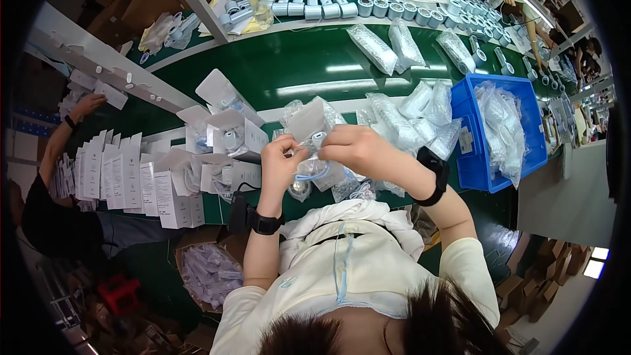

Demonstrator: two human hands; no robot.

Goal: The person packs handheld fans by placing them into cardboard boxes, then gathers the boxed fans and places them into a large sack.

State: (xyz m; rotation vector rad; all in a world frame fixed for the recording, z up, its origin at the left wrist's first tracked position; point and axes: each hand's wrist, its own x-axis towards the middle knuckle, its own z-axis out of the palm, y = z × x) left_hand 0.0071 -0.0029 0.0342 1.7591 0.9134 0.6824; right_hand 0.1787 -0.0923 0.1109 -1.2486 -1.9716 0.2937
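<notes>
One clear plastic bag (303,147) is right between my two hands, just above the tabletop (299,77) and in front of an upright white flap (307,121). My left hand (282,156) pinches its left side, thumb and fingers drawn narrow; my right hand (353,148) has its fingertips bunched closely at its right side. The bag looks thin, shiny and crumpled, with a small, rounded white-and-grey piece (318,136) showing at its upper right; the rest of its contents are too small for me to tell. Below my fingers, a light-blue loop (314,175) curves among other clear wrapping.
</notes>
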